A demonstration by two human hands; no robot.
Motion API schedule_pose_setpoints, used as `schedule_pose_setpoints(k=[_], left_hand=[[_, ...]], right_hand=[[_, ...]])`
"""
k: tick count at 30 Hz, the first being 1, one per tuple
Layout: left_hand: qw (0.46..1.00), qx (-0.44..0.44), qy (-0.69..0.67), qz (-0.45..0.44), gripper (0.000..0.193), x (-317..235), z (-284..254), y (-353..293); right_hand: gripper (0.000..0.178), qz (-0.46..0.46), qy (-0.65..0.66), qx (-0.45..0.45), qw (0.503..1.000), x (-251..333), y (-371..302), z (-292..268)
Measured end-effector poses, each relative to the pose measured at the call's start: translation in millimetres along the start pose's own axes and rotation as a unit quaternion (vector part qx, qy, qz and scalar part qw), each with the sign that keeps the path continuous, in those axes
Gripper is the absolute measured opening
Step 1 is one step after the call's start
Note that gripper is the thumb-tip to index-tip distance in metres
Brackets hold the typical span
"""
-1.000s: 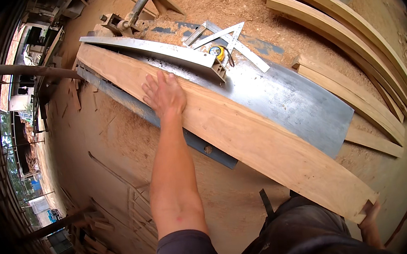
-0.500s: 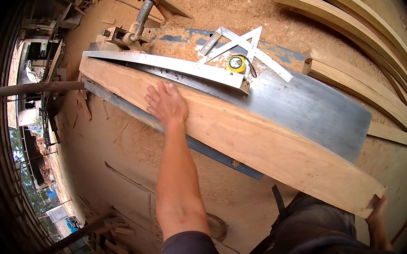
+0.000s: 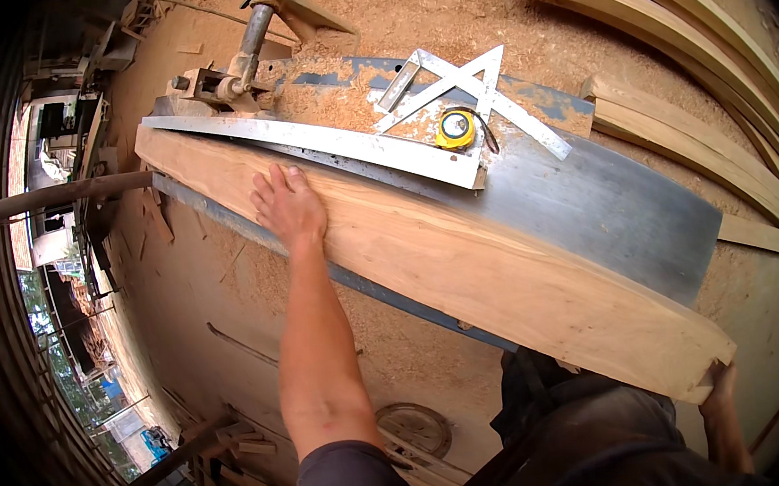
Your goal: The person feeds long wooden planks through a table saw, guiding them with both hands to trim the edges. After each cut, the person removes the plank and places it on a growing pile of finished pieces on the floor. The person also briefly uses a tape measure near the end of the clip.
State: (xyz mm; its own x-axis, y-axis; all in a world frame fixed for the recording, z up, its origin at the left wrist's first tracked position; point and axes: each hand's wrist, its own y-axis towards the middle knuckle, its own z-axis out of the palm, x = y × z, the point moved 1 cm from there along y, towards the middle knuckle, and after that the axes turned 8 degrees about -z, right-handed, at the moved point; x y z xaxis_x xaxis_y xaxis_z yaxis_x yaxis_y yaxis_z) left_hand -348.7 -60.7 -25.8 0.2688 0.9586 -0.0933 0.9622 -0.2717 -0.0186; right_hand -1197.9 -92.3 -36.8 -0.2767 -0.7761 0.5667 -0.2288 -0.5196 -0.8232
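Note:
A long pale wooden plank [image 3: 468,263] lies flat along a grey metal machine bed [image 3: 623,209], which looks like a jointer, beside its silver fence [image 3: 332,146]. On the plank's far half my left hand [image 3: 291,206] rests palm down with its fingers stretched out. My right hand [image 3: 721,393] grips the plank's near end at the lower right; the plank hides part of its fingers. Beyond the fence, a yellow tape measure [image 3: 456,129] sits by crossed metal squares [image 3: 478,91] on the machine.
Curved timber beams [image 3: 651,26] are piled at the upper right, with shorter pieces [image 3: 684,150] beside the bed. A clamp-like metal arm [image 3: 255,44] rises behind the fence. Wood shavings [image 3: 421,2] cover the floor. A rusty pole [image 3: 62,194] crosses the left; a wheel [image 3: 416,430] lies below.
The plank has slid slightly toward the far left along the fence, with both hands staying on it. My left hand is farther up and left. The whole view has shifted a little.

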Motion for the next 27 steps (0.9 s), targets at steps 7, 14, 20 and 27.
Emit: schedule_pose_setpoints(k=[7, 14, 20, 27], left_hand=[[1.0, -0.002, -0.013, 0.005, 0.061, 11.8, 2.8, 38.0], [1.0, 0.002, -0.005, -0.011, 0.062, 23.5, -7.7, 77.0], [1.0, 0.004, -0.026, -0.015, 0.062, 36.3, -9.9, 109.0], [0.999, 0.01, -0.03, -0.022, 0.062, 36.3, -10.4, 111.3]], right_hand=[[0.057, -0.027, -0.049, -0.042, 0.998, -1.8, -43.5, 95.8], [0.057, -0.044, -0.034, 0.007, 0.998, -18.6, -36.3, 118.3], [0.059, -0.042, -0.088, 0.015, 0.995, -32.3, -45.2, 152.7], [0.058, -0.199, -0.144, -0.003, 0.969, -28.4, -47.1, 147.6]])
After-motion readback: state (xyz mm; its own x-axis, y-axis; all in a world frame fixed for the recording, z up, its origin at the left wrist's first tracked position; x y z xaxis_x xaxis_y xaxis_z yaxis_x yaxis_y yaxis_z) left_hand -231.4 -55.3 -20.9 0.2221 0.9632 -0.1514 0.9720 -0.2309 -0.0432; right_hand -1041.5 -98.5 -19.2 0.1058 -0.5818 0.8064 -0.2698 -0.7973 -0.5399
